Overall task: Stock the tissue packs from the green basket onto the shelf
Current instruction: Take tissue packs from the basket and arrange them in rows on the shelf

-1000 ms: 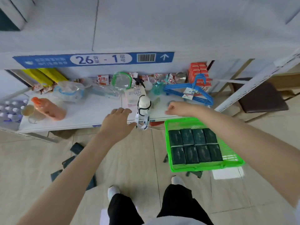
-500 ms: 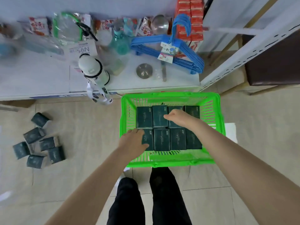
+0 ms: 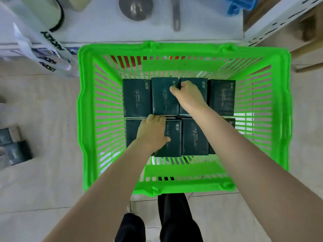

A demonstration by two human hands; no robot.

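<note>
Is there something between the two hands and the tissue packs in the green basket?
Nothing visible. Both hands are already on packs: the left hand curls over the far edge of a near-row pack, and the right hand grips a far-row pack. Only the walls of the green basket surround them.

Basket (image 3: 80, 119): bright green all over, slatted walls. Tissue packs (image 3: 136, 98) in it: dark teal, faint pale script down each face, small pale logo at one corner. Red patch (image 3: 125, 61) shows through the far slats. Shelf (image 3: 104, 23): white. Strap (image 3: 50, 55) hanging off it: white with black lettering. Round disc (image 3: 135, 7): dull grey metal. Hanger (image 3: 239, 6): blue. Upright (image 3: 272, 20): white with a row of dark holes. Floor (image 3: 43, 180): beige tile, thin grey joints. Loose packs (image 3: 15, 151) on the floor: same dark teal. My trousers (image 3: 174, 215): black.
</note>
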